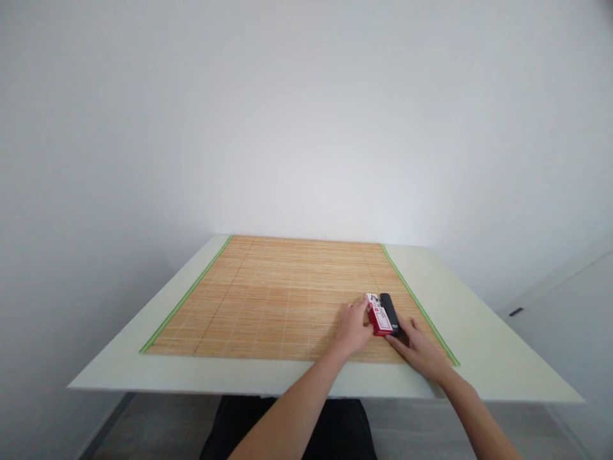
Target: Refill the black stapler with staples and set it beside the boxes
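Note:
A small red-and-white box lies on the bamboo mat, near its right side. It has a white label, and its far end is white with a dark picture. Right beside it lies a long black object with rounded ends, shaped like a stapler. My left hand grips the box from the left, index finger near its far end and thumb by its near part. From the right, my right hand holds the black object, its thumb at the near end and fingers along the right side. My fingers hide parts of both things.
The mat has green edging and covers the middle of a white table. A white wall stands behind the table's far edge. My dark-clad legs are below the near edge. A dark handle shows at the right.

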The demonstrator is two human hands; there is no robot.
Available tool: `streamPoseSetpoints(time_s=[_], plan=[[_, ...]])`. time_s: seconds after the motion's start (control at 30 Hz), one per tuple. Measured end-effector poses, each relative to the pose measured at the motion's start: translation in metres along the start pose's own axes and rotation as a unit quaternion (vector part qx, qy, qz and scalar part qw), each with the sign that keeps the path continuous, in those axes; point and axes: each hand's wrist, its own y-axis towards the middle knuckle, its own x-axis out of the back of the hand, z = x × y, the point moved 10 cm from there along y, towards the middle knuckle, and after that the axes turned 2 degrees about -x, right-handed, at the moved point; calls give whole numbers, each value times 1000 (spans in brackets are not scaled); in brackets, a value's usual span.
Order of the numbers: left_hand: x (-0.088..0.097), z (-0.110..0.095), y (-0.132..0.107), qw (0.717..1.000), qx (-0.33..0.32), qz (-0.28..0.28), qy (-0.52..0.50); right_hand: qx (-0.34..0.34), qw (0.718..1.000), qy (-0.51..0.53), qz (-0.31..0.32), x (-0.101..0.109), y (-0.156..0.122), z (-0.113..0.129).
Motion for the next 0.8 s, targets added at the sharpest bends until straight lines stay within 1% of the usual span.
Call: streamPoseSetpoints(time_s=[0.07,0.17,0.3,0.37,0.5,0.8], plan=[[4,3,2,999,-6,-7,41,-2,1000,-6,-6,1,0,-4],[5,8,1,999,-7,-14,51,-3,1000,-18,-19,0,-2,-8],[4,8,-4,996,-16,-21,83,15,998,-33,-42,1,-4,-3],[3,8,-6,995,-17,-22,94,12,998,-40,-46,1,-5,-1],[4,6,-8,994,-16,-26,103,-3,997,-49,-53,4,-6,-1],[6,4,-8,995,-10,-30,91,5,998,-40,-46,4,-2,3]])
